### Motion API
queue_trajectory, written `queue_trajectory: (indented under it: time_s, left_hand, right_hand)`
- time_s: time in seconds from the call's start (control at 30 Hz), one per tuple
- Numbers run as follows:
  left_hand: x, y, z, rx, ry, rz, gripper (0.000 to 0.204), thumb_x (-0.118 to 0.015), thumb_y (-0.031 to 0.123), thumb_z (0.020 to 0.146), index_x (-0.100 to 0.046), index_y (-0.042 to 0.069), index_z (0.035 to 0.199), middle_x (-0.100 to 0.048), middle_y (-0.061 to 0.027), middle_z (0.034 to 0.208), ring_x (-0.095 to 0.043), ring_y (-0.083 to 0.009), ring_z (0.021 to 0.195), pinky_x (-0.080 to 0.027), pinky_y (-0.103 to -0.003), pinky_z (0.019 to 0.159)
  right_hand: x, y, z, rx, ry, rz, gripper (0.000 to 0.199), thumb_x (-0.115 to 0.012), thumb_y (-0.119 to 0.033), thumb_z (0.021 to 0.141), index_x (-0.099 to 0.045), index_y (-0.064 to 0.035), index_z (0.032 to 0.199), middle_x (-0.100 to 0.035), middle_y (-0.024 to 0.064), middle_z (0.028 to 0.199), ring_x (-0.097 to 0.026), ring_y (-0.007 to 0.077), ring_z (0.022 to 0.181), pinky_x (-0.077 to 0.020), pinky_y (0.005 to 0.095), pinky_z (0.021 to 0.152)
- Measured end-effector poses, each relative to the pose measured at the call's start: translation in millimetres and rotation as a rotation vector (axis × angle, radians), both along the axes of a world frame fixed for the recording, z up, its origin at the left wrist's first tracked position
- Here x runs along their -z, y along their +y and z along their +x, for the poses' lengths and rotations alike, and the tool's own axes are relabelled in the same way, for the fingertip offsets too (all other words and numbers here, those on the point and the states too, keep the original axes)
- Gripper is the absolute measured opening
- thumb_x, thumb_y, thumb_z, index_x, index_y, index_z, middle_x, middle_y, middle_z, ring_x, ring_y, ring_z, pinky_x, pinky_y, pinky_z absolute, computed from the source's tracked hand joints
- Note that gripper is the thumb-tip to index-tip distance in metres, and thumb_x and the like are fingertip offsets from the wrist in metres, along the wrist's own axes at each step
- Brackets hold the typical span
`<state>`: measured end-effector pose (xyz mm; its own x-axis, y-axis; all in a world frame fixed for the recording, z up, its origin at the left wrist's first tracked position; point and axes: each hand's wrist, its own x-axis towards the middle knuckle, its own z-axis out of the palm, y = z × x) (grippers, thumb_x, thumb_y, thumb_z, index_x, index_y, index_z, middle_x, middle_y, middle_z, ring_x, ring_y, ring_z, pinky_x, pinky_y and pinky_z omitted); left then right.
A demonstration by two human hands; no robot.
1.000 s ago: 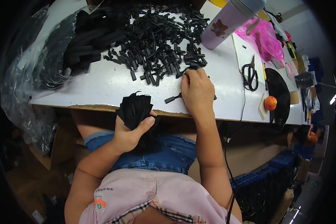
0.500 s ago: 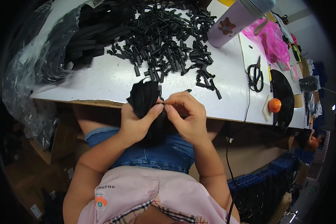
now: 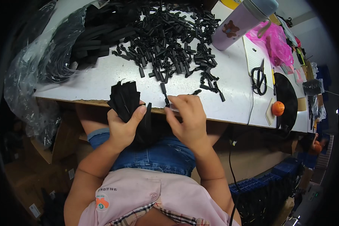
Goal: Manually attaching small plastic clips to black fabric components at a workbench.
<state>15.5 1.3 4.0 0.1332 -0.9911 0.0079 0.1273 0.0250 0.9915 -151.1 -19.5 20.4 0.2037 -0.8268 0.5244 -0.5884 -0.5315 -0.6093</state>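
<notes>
My left hand [image 3: 123, 126] is closed round a bundle of black fabric strips [image 3: 125, 97], its layered ends fanned out above the thumb. One strip [image 3: 148, 116] stands apart beside that thumb, and the lower part of the bundle hangs over my lap. At the table's front edge, the thumb and forefinger of my right hand [image 3: 190, 120] are at the lower end of a small black tab piece [image 3: 163, 89], seemingly pinching it. It has a flat tab and a narrower, knobbly end. Another such piece [image 3: 196, 92] lies just behind the right knuckles.
A heap of similar black tab pieces [image 3: 169, 45] spreads over the white table [image 3: 98, 83]. Black strips in a clear plastic bag [image 3: 54, 62] lie at left. To the right are a lilac bottle [image 3: 231, 30], scissors [image 3: 258, 80], an orange fruit [image 3: 278, 108] and a pink bag [image 3: 273, 45].
My hands have come apart. The left has moved left and slightly down with the strip bundle, while the right stays near the table edge with its fingers looser and the tab piece more exposed.
</notes>
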Motion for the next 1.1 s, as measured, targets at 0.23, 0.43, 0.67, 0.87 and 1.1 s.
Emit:
queue_trajectory:
  time_s: [0.23, 0.43, 0.67, 0.87, 1.1]
  left_hand:
    - [-5, 2, -5, 0.108, -0.008, -0.040, 0.012, -0.062, 0.006, 0.076, -0.058, -0.001, 0.085, -0.058, -0.0007, 0.075, -0.052, -0.0057, 0.067, -0.042, -0.019, 0.060]
    - [-6, 2, -11, 0.187, -0.055, -0.050, 0.011, -0.061, 0.006, 0.076, -0.058, 0.000, 0.084, -0.058, -0.0008, 0.074, -0.051, -0.0053, 0.066, -0.042, -0.020, 0.059]
    - [-7, -3, -15, 0.245, -0.110, -0.183, 0.015, -0.062, 0.006, 0.075, -0.060, 0.000, 0.088, -0.061, -0.0057, 0.078, -0.056, -0.0097, 0.070, -0.044, -0.021, 0.063]
    - [-8, -4, -17, 0.284, -0.121, -0.147, 0.015, -0.060, 0.004, 0.074, -0.059, -0.001, 0.088, -0.060, -0.0078, 0.079, -0.057, -0.0109, 0.070, -0.044, -0.022, 0.063]
    - [-13, -9, -20, 0.298, -0.166, -0.191, 0.018, -0.059, 0.000, 0.071, -0.058, -0.001, 0.089, -0.060, -0.0085, 0.078, -0.057, -0.0121, 0.068, -0.044, -0.022, 0.062]
  right_hand:
    - [8, 4, 7, -0.010, 0.331, -0.097, 0.027, -0.061, 0.000, 0.059, -0.056, -0.0016, 0.086, -0.049, 0.0090, 0.077, -0.048, 0.0231, 0.066, -0.0420, 0.0308, 0.055]
    - [0, 10, 8, 0.011, -0.524, 0.278, 0.019, -0.058, 0.008, 0.068, -0.053, 0.0013, 0.085, -0.054, 0.0077, 0.082, -0.058, 0.0150, 0.068, -0.0507, 0.0223, 0.058]
    - [-17, 12, 3, -0.164, -0.411, 0.201, 0.027, -0.058, 0.010, 0.067, -0.057, 0.0008, 0.092, -0.058, 0.0096, 0.082, -0.057, 0.0158, 0.072, -0.0486, 0.0231, 0.062]
    - [-14, 11, -5, -0.200, -0.461, 0.259, 0.036, -0.059, 0.010, 0.066, -0.056, -0.0005, 0.101, -0.060, 0.0097, 0.084, -0.058, 0.0179, 0.072, -0.0474, 0.0248, 0.063]
    - [-11, 6, -8, -0.214, -0.251, -0.012, 0.040, -0.060, 0.010, 0.065, -0.056, -0.0016, 0.103, -0.060, 0.0095, 0.082, -0.057, 0.0197, 0.070, -0.0468, 0.0257, 0.061]
